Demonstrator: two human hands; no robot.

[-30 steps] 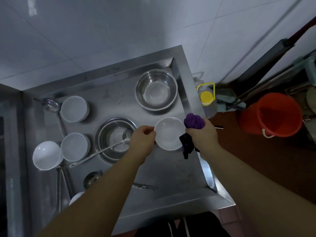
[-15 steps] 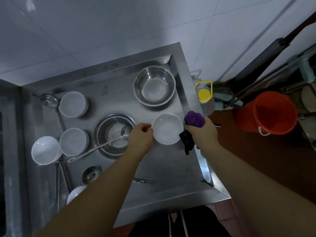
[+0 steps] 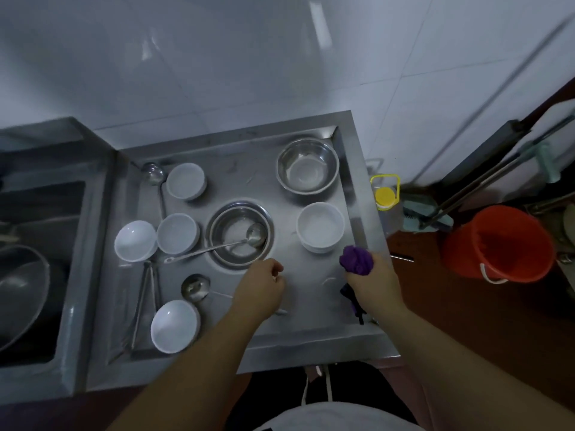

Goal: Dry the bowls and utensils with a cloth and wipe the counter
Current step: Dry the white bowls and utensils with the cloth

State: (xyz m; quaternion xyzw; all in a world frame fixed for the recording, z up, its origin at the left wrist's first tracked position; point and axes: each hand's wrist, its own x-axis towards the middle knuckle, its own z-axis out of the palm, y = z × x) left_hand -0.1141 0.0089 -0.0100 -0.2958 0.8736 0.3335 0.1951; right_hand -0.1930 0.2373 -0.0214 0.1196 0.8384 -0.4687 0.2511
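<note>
Two risks: the right hand clamps the purple cloth, whose tail may snag; the left hand, seemingly empty and loosely curled, could knock the ladle.

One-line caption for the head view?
Right hand grips purple cloth beside white bowl; left hand empty.

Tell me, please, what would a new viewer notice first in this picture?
The purple cloth bunched in the right hand over the steel counter stands out first. Next comes the orange bucket on the floor at the right. A ladle rests in the steel bowl at the counter's middle.
</note>
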